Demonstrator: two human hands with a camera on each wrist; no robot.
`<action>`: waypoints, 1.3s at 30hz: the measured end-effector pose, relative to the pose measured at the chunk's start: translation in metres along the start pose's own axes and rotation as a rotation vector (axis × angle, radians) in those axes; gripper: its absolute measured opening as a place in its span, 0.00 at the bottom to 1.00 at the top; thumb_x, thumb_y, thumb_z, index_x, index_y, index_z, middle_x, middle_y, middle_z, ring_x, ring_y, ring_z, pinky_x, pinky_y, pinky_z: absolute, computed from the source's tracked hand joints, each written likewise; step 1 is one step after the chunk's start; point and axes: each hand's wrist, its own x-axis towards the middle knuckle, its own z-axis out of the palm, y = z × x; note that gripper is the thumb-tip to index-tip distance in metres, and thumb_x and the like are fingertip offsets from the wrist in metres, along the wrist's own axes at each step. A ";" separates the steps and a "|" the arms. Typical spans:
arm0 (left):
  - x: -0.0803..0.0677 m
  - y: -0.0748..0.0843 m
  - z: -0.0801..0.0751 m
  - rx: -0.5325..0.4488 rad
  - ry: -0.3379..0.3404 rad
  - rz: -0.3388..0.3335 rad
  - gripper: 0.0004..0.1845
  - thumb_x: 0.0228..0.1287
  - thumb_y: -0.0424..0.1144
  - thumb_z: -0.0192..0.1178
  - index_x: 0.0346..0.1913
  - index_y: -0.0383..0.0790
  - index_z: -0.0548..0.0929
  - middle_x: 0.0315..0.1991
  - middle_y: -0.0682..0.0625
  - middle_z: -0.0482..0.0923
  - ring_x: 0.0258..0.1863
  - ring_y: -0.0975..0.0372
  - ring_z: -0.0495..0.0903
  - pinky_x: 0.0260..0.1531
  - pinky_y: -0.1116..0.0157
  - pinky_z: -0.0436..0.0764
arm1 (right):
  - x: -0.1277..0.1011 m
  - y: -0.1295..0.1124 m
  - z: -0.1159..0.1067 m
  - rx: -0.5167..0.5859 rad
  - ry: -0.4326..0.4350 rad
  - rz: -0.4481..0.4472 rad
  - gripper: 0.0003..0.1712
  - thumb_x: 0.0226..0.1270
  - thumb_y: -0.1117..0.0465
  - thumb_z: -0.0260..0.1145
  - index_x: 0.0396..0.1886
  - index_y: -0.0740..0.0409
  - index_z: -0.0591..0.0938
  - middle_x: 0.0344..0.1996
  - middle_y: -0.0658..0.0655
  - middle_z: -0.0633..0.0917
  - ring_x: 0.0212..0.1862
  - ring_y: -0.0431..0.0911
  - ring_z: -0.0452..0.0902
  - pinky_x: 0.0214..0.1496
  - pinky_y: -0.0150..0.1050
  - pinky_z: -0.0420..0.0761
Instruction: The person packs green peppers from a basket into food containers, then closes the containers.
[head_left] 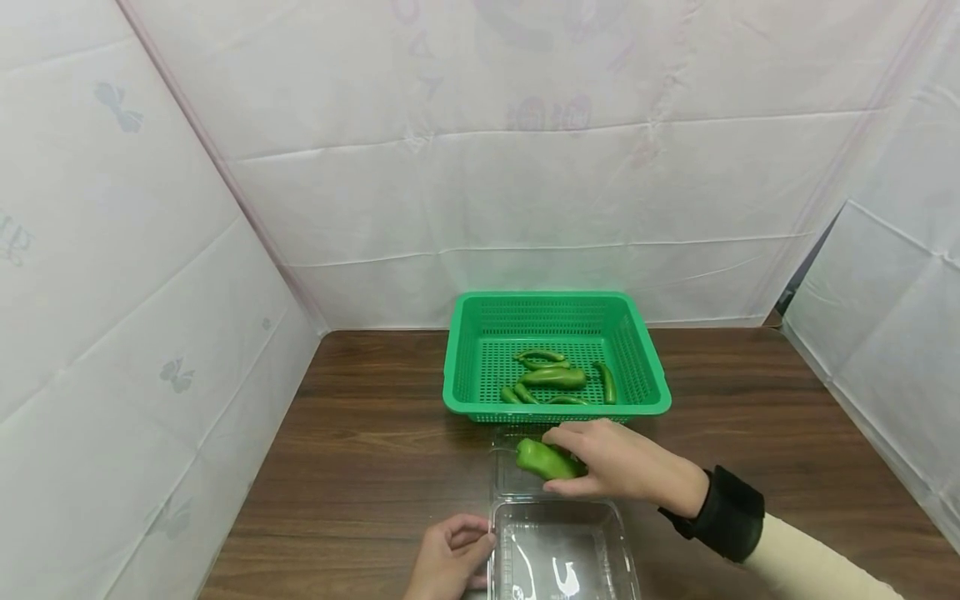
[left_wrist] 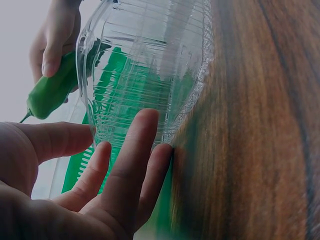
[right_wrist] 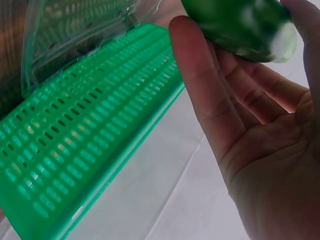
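My right hand (head_left: 611, 462) grips a green pepper (head_left: 546, 459) just in front of the green basket (head_left: 637, 333), above the open lid of a clear plastic clamshell box (head_left: 558, 550). In the right wrist view the pepper (right_wrist: 240, 25) lies across my curled fingers (right_wrist: 200, 75). My left hand (head_left: 450, 558) rests on the left edge of the clear box, fingers (left_wrist: 132, 165) straight against its ribbed wall (left_wrist: 145, 70). The left wrist view also shows the held pepper (left_wrist: 50, 92). Several more green peppers (head_left: 555, 377) lie in the basket.
The brown wooden table (head_left: 375, 433) is walled by white sheeting on the left, back and right. The basket's slotted wall (right_wrist: 85, 130) stands close to my right hand. Bare tabletop lies left and right of the basket.
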 end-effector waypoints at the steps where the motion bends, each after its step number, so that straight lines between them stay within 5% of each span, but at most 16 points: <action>1: 0.000 0.000 0.000 0.001 0.001 0.001 0.16 0.66 0.29 0.65 0.50 0.19 0.79 0.41 0.43 0.86 0.33 0.61 0.83 0.24 0.64 0.87 | -0.001 -0.002 0.001 0.004 0.000 -0.004 0.22 0.71 0.41 0.68 0.50 0.52 0.81 0.33 0.40 0.76 0.29 0.29 0.64 0.30 0.21 0.66; 24: 0.000 0.000 -0.001 0.013 0.013 0.012 0.15 0.66 0.30 0.66 0.49 0.21 0.80 0.42 0.40 0.87 0.35 0.59 0.84 0.24 0.63 0.88 | -0.023 -0.025 0.032 0.092 -0.041 0.012 0.18 0.70 0.40 0.69 0.40 0.48 0.79 0.27 0.36 0.71 0.25 0.26 0.60 0.26 0.15 0.58; 39: 0.000 0.002 0.001 0.022 0.033 0.022 0.15 0.65 0.30 0.66 0.49 0.21 0.80 0.44 0.37 0.87 0.36 0.59 0.84 0.24 0.62 0.88 | -0.033 -0.041 0.050 0.085 -0.126 0.111 0.18 0.66 0.40 0.72 0.33 0.46 0.78 0.21 0.34 0.66 0.20 0.25 0.56 0.19 0.17 0.56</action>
